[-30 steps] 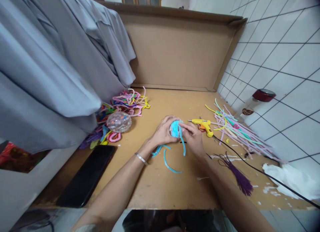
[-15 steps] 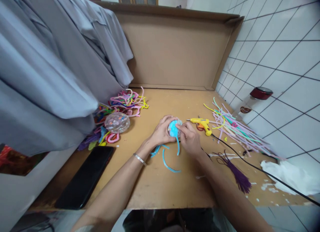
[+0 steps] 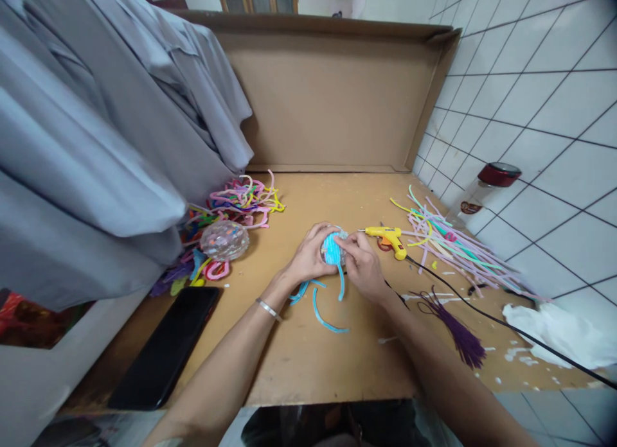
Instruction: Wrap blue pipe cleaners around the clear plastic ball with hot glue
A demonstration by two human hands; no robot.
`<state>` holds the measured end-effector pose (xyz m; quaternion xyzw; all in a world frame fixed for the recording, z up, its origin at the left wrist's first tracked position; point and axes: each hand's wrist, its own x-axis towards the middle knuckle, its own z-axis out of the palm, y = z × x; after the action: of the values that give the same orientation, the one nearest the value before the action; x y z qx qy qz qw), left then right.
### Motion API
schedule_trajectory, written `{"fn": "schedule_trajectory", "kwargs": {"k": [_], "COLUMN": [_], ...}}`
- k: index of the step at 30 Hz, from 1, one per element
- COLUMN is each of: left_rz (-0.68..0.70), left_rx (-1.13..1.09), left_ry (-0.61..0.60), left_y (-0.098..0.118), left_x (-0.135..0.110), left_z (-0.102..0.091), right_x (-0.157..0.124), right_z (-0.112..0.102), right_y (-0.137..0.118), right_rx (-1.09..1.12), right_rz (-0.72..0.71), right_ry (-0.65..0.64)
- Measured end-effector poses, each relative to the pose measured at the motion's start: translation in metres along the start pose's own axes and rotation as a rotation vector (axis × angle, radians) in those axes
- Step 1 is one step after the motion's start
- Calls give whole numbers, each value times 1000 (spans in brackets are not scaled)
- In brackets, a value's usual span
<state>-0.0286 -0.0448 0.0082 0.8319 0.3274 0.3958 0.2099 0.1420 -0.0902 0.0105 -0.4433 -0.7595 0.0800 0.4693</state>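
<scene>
- Currently, in the head view, your left hand [image 3: 311, 249] is closed around the edge of a clear round piece [image 3: 344, 253], gripping it above the middle of the table [image 3: 299, 370].
- Bright blue strips [image 3: 330, 248] cover the piece's face; one tail [image 3: 342, 285] hangs free below.
- Your right hand [image 3: 362, 262] touches the blue face with its fingertips; you cannot tell whether they pinch a strip or only press.
- Below your hands, locate a curved blue offcut [image 3: 326, 322] and, near your left wrist, shorter blue pieces [image 3: 301, 292].
- Just beyond your right hand lies the yellow glue gun [image 3: 393, 238], nozzle directed toward the work, cable [image 3: 463, 298] running right.
- To your left, note a clear faceted ball [image 3: 224, 241] beside tangled coloured stems [image 3: 243, 200], with a black phone [image 3: 166, 347] nearer you.
- To your right: straight pastel stems [image 3: 463, 251] and a purple tassel [image 3: 457, 334].
</scene>
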Motion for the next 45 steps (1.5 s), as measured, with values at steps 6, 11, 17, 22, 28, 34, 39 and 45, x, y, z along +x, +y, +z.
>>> {"fn": "schedule_trajectory", "kwargs": {"k": [6,11,17,22,28,34,39,45], "left_rz": [-1,17,35,42,56,59,86,109], "left_rx": [30,26,33,55,80,38,59,97], "left_ry": [-29,-26,-25,-33,-36,-10,-20,-19], "left_y": [1,-1,-1,-1,0,1,2,3], "left_x": [0,-1,-2,-2,-2,-2,-1,0], "left_z": [0,3,4,4,2,1,-1,-2], "right_x": [4,5,4,4,4,3,2,2], "right_z": [-5,-6,-5,-6,-7,-5,-4,-4], "right_y": [6,10,10,10,11,13,14,14], "right_rx": [126,49,-132,-214,-222,-196,-192,-179], "right_rz": [116,68,-34,-51,-57,-58,-62,-65], "right_ry": [94,82,81,66,59,64,64,52]}}
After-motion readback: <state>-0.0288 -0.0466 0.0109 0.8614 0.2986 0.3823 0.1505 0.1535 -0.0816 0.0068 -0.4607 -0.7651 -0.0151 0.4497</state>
